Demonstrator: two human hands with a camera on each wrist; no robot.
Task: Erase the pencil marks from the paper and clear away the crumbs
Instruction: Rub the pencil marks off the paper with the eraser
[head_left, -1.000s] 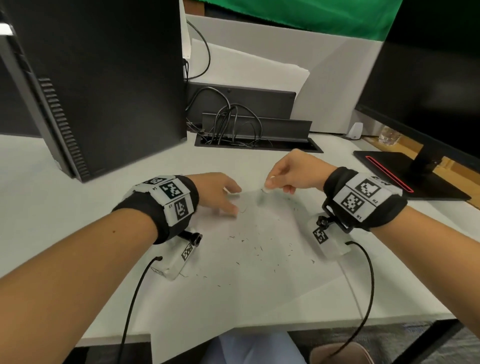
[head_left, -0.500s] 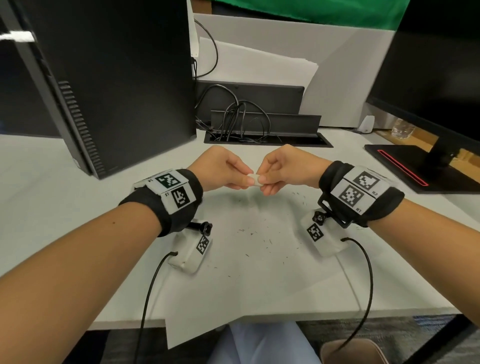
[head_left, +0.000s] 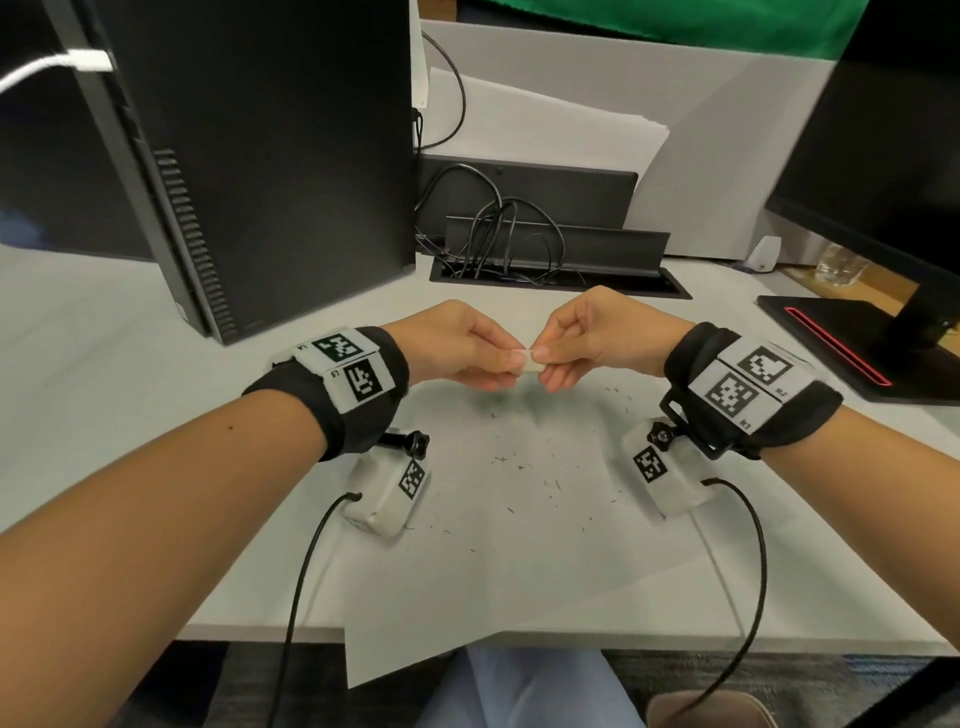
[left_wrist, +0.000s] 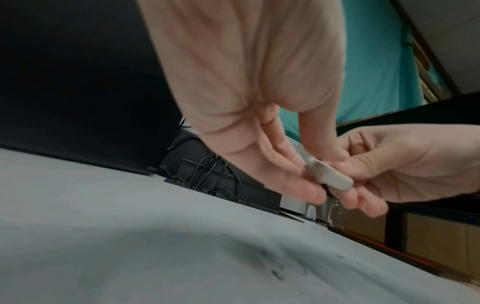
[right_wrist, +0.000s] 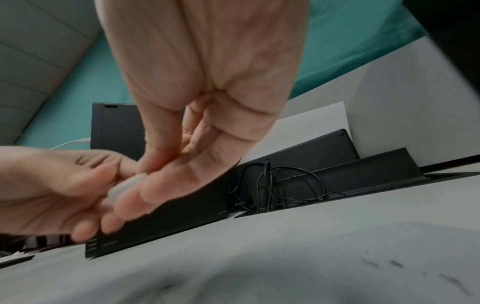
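Note:
A small white eraser (head_left: 531, 364) is held in the air between both hands, above the far edge of the paper (head_left: 519, 561). My left hand (head_left: 511, 359) pinches its left end and my right hand (head_left: 545, 361) pinches its right end. In the left wrist view the eraser (left_wrist: 328, 175) looks grey and smudged, pinched by my left hand (left_wrist: 311, 170) and my right hand (left_wrist: 345, 164). In the right wrist view the eraser (right_wrist: 124, 188) is blurred. Several dark eraser crumbs (head_left: 524, 467) lie scattered over the white sheet, which overhangs the desk's near edge.
A black computer tower (head_left: 249, 156) stands at the back left. A cable tray with black cords (head_left: 545, 260) sits behind the hands. A monitor base (head_left: 841, 338) is at the right. White sheets (head_left: 545, 124) lean against the back panel.
My right hand lifted the eraser off the paper. My left hand left the sheet and came up to pinch the eraser's other end. Both hands now hold it together.

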